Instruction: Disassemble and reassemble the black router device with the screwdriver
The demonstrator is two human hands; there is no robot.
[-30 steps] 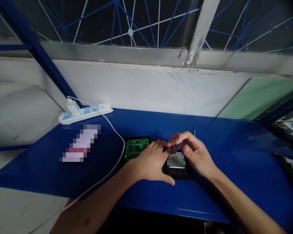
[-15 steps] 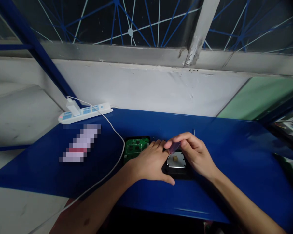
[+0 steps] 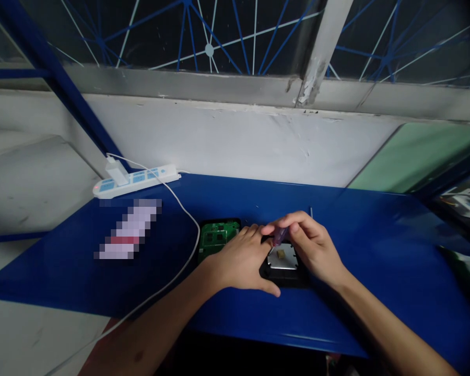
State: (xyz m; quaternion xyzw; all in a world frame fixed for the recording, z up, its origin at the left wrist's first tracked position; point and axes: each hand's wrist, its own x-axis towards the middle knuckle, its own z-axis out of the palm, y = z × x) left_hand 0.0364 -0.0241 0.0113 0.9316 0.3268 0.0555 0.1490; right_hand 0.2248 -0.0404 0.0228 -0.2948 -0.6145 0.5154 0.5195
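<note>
Blue tabletop (image 3: 379, 245), right hand (image 3: 315, 245) pinching purple handle (image 3: 281, 236)

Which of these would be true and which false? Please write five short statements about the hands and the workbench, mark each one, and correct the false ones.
1. The right hand holds a purple-handled tool, seemingly a screwdriver. True.
2. The left hand lies flat on the power strip. False: it is spread over the left side of the black casing.
3. A small tan block sits on the silver metal plate. True.
4. The green circuit board lies to the right of the metal plate. False: it lies to the left.
5. A white charger is plugged into the power strip. True.
</note>
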